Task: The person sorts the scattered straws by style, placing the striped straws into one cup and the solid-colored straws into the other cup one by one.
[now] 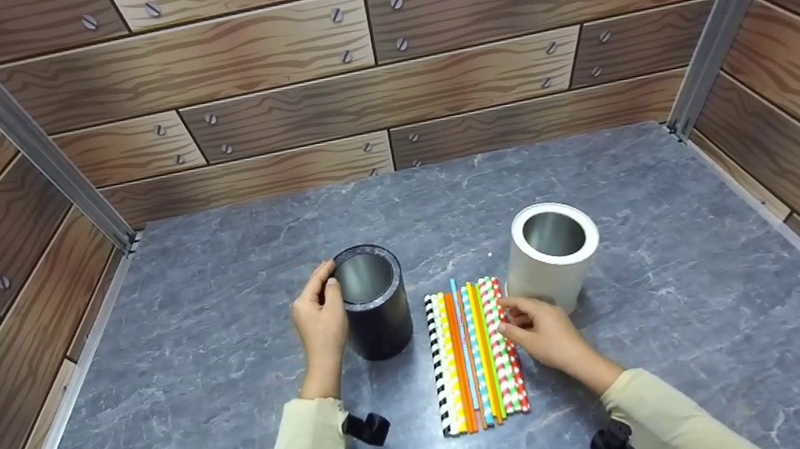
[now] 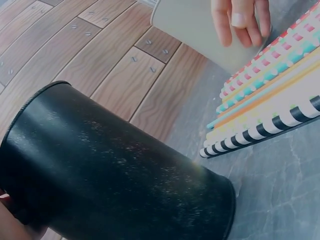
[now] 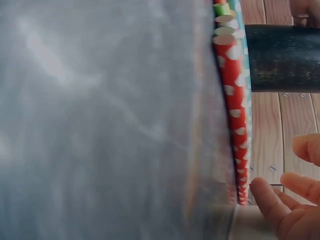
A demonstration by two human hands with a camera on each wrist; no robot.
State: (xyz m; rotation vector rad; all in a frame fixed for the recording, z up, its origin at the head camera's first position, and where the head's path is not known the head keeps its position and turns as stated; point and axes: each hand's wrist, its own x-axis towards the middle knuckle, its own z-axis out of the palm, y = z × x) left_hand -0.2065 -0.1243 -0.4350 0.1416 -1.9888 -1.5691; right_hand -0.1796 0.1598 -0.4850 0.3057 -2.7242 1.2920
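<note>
In the left wrist view the black cup is cut off at the lower and left edges, and only a sliver of the left hand shows beside it. The straws next to the black cup run out past the right edge, and the white cup beyond them is cropped at the top (its rim unseen). In the right wrist view the table is a blur; the black cup is cut at the right edge, and the right hand shows only some fingers. In the head view the right hand hides part of the straws near the white cup.
</note>
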